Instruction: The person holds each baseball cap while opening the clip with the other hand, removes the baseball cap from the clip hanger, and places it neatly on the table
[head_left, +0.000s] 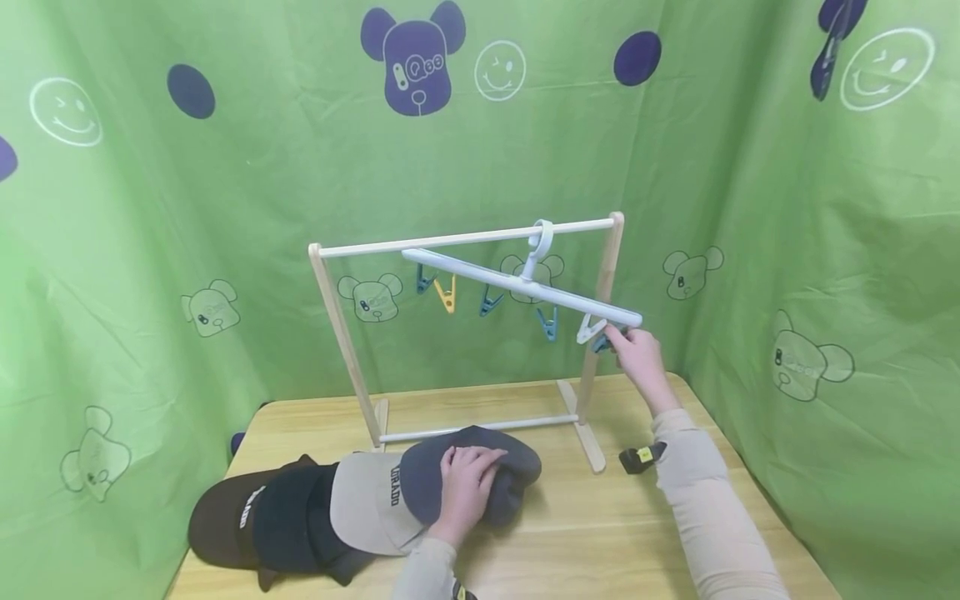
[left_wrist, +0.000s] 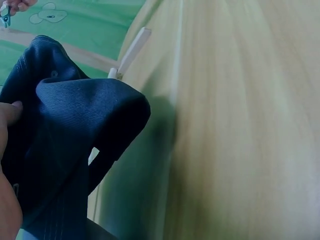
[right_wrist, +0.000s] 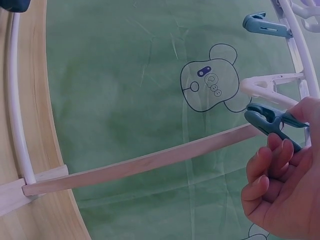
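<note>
My right hand [head_left: 641, 358] pinches the handles of a teal clip [right_wrist: 270, 120] at the right end of the pale hanger [head_left: 487, 273]. In the right wrist view, nothing sits between that clip's jaws. A white clip [head_left: 591, 330] hangs beside it, and a yellow clip [head_left: 446, 294] and other teal clips line the bar. My left hand [head_left: 467, 492] grips a dark blue-grey cap [head_left: 472, 433] at the right end of a row of caps. The left wrist view shows my thumb on the cap's dark fabric [left_wrist: 95, 107].
A beige cap [head_left: 367, 500], a black cap [head_left: 288, 517] and a brown cap [head_left: 217, 521] overlap leftward on the wooden table [head_left: 585, 542]. The hanger hooks over a wooden rack [head_left: 341, 333] standing behind them. A black strap with a yellow label [head_left: 643, 456] is by my right sleeve. Green curtains [head_left: 262, 183] surround the table.
</note>
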